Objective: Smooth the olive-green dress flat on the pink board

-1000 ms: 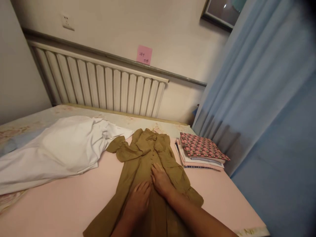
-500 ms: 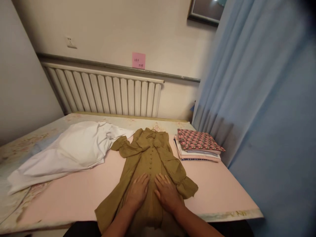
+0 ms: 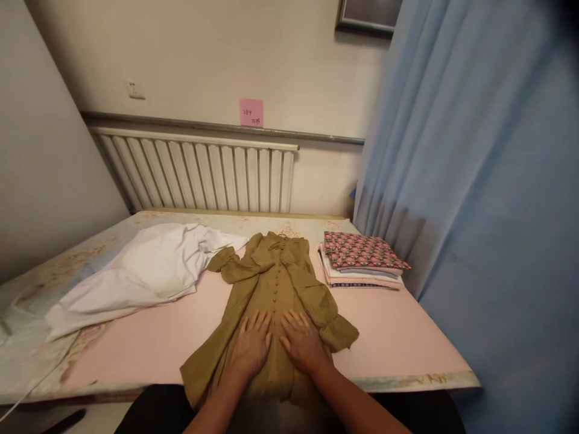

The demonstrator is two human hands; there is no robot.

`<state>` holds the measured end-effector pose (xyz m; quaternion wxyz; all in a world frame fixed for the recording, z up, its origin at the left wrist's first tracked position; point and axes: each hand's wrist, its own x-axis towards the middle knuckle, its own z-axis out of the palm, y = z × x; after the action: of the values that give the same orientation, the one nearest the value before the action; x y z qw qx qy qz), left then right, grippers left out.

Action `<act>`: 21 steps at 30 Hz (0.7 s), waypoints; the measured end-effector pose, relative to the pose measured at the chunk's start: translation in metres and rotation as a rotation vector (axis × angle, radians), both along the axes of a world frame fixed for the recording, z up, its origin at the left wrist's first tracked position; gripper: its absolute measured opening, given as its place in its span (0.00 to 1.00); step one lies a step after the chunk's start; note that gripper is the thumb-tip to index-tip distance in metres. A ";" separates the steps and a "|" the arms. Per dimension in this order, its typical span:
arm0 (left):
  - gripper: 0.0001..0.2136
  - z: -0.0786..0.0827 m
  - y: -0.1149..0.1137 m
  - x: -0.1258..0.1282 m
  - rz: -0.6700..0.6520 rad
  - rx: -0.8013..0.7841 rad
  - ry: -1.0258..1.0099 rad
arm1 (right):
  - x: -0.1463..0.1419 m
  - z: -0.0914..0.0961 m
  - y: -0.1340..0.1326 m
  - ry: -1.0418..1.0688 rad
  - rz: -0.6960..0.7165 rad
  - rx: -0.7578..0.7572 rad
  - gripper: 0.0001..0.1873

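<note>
An olive-brown dress (image 3: 283, 283) with a row of small buttons down its front lies face up on a pink cloth (image 3: 158, 337). Its collar points to the wall, and its lower part hangs over the near edge toward my lap. Both sleeves lie across or beside the bodice, with ruffled cuffs at the ends. My left hand (image 3: 253, 343) rests flat on the skirt, left of the button line, fingers stretched out. To the right of that line my right hand (image 3: 302, 342) also presses flat on the fabric, fingers extended. Neither hand grips anything.
A crumpled white cloth (image 3: 154, 262) lies at the left. On the right stands a stack of folded fabrics (image 3: 362, 253) with a red patterned piece on top. Behind are a radiator (image 3: 203, 172) and a pink note (image 3: 251, 113); a blue curtain (image 3: 429, 150) hangs at the right.
The view has shifted slightly. Both hands stay flat on the skirt in almost the same place, and the dress looks unchanged.
</note>
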<state>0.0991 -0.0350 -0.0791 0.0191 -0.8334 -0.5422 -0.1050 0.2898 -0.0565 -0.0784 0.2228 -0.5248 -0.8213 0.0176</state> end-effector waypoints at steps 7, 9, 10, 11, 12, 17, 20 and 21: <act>0.24 0.001 -0.015 0.000 0.026 0.009 -0.004 | 0.000 0.000 -0.001 -0.024 0.000 0.008 0.25; 0.24 0.000 -0.020 -0.001 0.030 -0.013 -0.010 | 0.000 -0.001 -0.001 -0.009 -0.005 0.006 0.25; 0.24 0.000 -0.023 -0.001 0.032 -0.022 -0.015 | 0.000 -0.001 -0.001 -0.001 -0.006 0.004 0.25; 0.24 -0.001 -0.026 -0.002 0.032 -0.030 -0.022 | -0.001 -0.001 -0.001 0.007 -0.007 0.003 0.24; 0.24 -0.001 -0.029 -0.003 0.030 -0.040 -0.031 | -0.001 -0.001 -0.001 0.013 -0.006 0.001 0.24; 0.21 0.008 -0.032 -0.026 -0.019 -0.135 -0.155 | -0.001 0.000 -0.002 0.027 -0.010 -0.001 0.24; 0.20 0.023 -0.023 -0.057 0.092 -0.084 -0.257 | 0.000 -0.003 -0.001 0.023 -0.011 0.007 0.25; 0.20 0.027 -0.020 -0.068 0.148 -0.051 -0.257 | 0.000 -0.004 -0.001 0.021 -0.012 0.008 0.25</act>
<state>0.0309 -0.0546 -0.0519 -0.0641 -0.7711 -0.6026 -0.1954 0.2896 -0.0576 -0.0820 0.2336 -0.5286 -0.8159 0.0186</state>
